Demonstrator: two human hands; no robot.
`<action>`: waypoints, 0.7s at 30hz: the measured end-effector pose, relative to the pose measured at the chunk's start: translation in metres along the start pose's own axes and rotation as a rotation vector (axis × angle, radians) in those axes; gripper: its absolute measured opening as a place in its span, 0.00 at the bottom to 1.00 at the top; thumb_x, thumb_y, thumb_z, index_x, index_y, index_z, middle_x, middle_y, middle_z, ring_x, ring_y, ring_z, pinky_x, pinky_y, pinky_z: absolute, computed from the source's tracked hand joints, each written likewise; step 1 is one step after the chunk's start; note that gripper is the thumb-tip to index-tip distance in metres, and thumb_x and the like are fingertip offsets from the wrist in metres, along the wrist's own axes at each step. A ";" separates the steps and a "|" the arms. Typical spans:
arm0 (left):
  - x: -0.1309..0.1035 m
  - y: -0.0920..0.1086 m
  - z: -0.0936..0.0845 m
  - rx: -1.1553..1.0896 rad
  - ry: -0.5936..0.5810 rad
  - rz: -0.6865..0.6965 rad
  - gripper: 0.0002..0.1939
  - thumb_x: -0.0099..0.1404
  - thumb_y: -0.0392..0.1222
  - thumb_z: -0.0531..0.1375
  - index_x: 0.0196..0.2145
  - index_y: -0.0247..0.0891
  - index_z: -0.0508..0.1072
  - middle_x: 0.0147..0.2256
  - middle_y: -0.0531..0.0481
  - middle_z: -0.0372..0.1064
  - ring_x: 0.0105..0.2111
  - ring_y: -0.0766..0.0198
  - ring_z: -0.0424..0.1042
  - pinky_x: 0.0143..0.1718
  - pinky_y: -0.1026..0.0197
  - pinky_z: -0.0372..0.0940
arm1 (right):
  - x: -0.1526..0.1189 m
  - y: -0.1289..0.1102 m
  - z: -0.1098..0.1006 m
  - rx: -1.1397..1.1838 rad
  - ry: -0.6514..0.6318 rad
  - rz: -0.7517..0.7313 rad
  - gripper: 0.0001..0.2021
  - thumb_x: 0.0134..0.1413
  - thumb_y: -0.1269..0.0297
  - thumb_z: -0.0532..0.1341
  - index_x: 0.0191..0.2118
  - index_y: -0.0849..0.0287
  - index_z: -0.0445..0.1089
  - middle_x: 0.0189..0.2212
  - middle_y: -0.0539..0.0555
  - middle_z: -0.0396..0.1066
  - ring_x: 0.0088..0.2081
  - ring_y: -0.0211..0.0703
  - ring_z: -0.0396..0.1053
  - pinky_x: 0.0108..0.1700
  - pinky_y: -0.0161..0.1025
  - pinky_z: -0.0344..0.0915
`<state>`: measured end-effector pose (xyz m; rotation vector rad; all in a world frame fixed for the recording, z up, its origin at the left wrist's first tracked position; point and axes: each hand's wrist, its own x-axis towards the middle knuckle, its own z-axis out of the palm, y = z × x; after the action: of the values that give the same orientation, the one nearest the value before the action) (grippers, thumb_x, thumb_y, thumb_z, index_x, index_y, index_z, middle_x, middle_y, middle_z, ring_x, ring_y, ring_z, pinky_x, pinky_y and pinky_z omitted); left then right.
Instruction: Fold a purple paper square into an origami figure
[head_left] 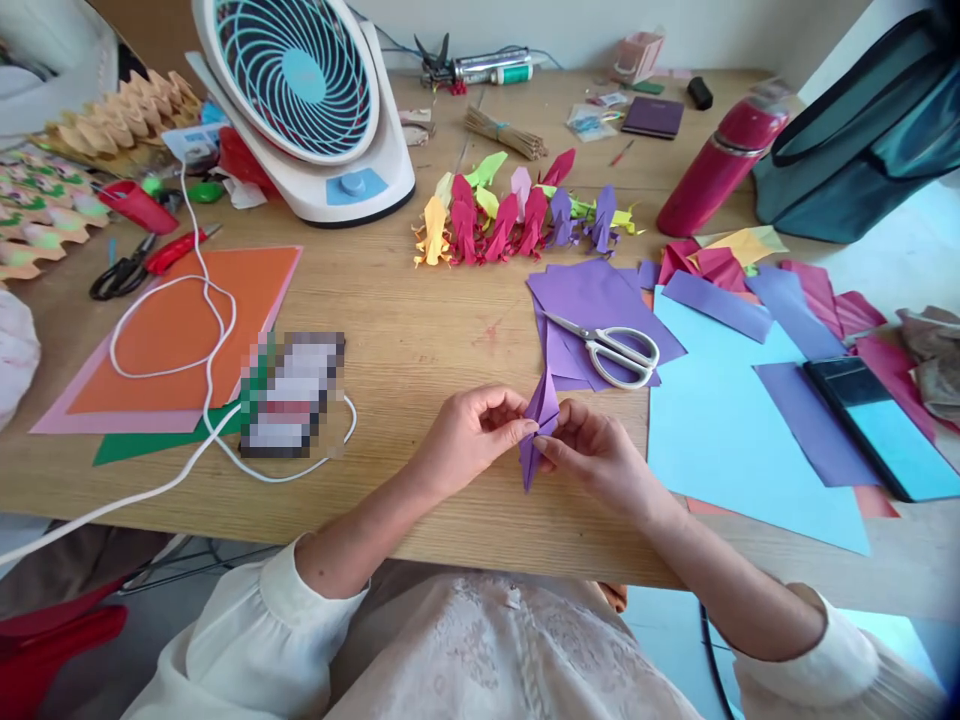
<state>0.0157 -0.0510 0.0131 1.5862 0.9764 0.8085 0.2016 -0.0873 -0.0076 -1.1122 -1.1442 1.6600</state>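
Observation:
A narrow folded piece of purple paper point(541, 410) is held upright between my two hands, with pointed ends above and below the fingers. My left hand point(484, 435) pinches its left side with thumb and fingers. On the right side, my right hand point(592, 450) grips the same paper between thumb and curled fingers. Just beyond it, scissors with white handles point(621, 357) lie on flat purple sheets point(585, 290). Folded paper figures point(502, 225) in red, purple, yellow, green and pink stand in a group farther back.
A white fan point(352, 190) stands at the back left. Nearer are orange paper point(180, 340), a white cable point(214, 430) and a phone point(292, 395). On the right are light blue paper point(735, 430), another phone point(877, 420), a red bottle point(716, 165) and a teal bag point(847, 160).

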 end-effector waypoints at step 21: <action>0.003 -0.010 -0.023 0.573 -0.262 0.151 0.06 0.67 0.31 0.60 0.32 0.38 0.72 0.30 0.56 0.71 0.32 0.66 0.69 0.37 0.63 0.60 | -0.022 0.003 -0.021 -1.286 -0.061 -0.828 0.07 0.64 0.76 0.58 0.44 0.59 0.69 0.40 0.59 0.72 0.38 0.45 0.69 0.39 0.43 0.67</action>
<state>-0.0050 -0.0373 0.0080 2.2151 0.9515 0.4149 0.2277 -0.1036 -0.0105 -0.9878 -2.3894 0.1888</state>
